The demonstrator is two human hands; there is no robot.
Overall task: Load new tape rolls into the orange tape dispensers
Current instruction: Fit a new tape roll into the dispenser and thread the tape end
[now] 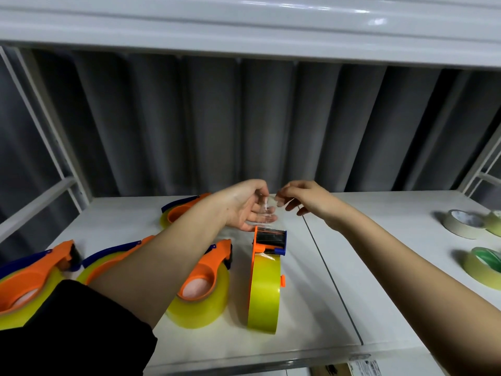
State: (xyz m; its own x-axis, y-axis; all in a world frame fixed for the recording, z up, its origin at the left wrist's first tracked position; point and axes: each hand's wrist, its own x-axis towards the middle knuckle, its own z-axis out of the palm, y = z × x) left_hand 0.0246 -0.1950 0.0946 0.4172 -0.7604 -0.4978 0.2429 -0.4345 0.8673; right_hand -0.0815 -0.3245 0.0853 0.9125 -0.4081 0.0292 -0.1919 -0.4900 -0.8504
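Observation:
An orange tape dispenser (267, 246) stands upright on the white shelf (339, 280), loaded with a yellow tape roll (264, 291). A clear strip of tape (267, 210) rises from its cutter end. My left hand (248, 207) and my right hand (301, 196) meet just above the dispenser and pinch this strip between fingertips. Several other loaded orange dispensers lie flat to the left: one (206, 278) beside the upright one, one (32, 275) at the far left, one (179, 210) at the back.
Loose tape rolls lie at the shelf's right: a pale one (461, 223) and a green-cored one (484, 267). A grey corrugated wall stands behind, an upper shelf overhead, white frame posts at both sides. A seam (330, 280) runs across the shelf.

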